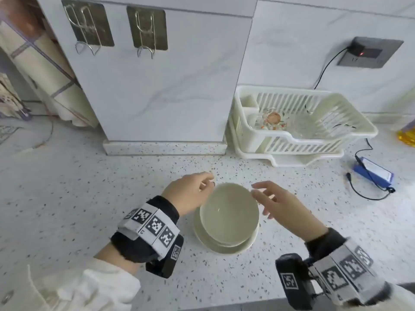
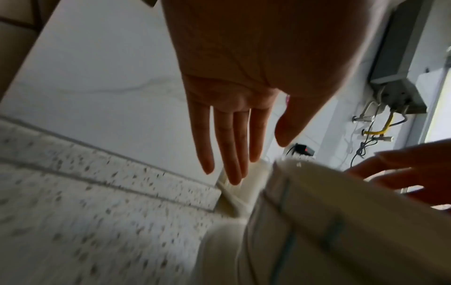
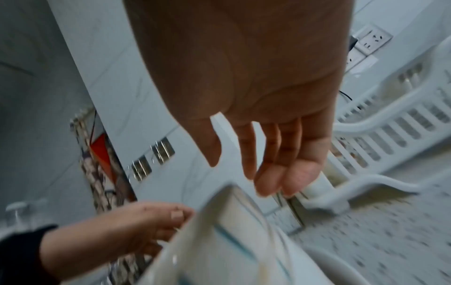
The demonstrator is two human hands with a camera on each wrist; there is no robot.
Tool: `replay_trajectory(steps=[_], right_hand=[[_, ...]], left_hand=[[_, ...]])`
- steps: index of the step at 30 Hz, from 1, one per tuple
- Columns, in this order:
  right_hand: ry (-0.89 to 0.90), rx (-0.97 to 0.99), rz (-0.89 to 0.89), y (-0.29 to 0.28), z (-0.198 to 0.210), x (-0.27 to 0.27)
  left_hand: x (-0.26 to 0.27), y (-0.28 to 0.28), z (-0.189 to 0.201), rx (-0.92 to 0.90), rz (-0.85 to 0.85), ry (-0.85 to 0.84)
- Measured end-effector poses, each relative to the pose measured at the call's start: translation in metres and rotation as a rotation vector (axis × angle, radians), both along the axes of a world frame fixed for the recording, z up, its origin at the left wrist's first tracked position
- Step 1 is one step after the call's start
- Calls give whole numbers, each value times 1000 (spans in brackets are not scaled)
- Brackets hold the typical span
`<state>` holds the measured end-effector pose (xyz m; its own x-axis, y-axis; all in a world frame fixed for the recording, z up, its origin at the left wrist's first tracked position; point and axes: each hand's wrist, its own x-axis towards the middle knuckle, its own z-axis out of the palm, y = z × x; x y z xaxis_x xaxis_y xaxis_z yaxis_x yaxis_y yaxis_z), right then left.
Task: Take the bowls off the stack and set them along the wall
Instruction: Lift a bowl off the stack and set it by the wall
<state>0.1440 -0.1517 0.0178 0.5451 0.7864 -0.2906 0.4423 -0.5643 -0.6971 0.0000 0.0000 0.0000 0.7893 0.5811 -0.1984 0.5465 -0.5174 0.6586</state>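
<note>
You're bracketing the top bowl point(image 1: 229, 213) — left hand point(image 1: 190, 194) and right hand point(image 1: 275, 203) spread, holding nothing — next, grip its rim and lift.

cream bowls point(image 1: 229, 215), grey-speckled white counter point(image 1: 67, 198), blue box point(image 1: 374, 173).

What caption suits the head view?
Left hand and right hand, both open, flank a stack of bowls on the speckled counter.
</note>
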Motion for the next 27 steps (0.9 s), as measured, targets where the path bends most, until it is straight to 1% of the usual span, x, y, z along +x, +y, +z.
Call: replay_trajectory(steps=[2, 4, 6, 11, 14, 16, 20, 22, 27], right_hand=[[-55, -75, 34, -1, -11, -2], [-82, -133, 87, -4, -22, -7], [-127, -132, 116, -5, -29, -10], [-308, -125, 151, -2, -29, -12], [-344, -99, 137, -3, -19, -13], [-337, -55, 107, -1, -7, -15], [-295, 19, 51, 15, 15, -30], [-235, 59, 11, 31, 20, -44], [-13, 147, -61, 90, 17, -97]], left_hand=[[2, -5, -9, -31, 13, 37], [0, -12, -17, 13, -1, 62], [-1, -17, -24, 34, 4, 72], [-4, -19, -31, 31, 21, 50], [-7, -18, -29, -8, 27, 36], [-9, -13, -25, -53, 48, -8], [-17, 2, -9, -130, 107, -176], [-26, 16, -1, -142, 129, -244], [-69, 67, 7, -143, 230, -324]])
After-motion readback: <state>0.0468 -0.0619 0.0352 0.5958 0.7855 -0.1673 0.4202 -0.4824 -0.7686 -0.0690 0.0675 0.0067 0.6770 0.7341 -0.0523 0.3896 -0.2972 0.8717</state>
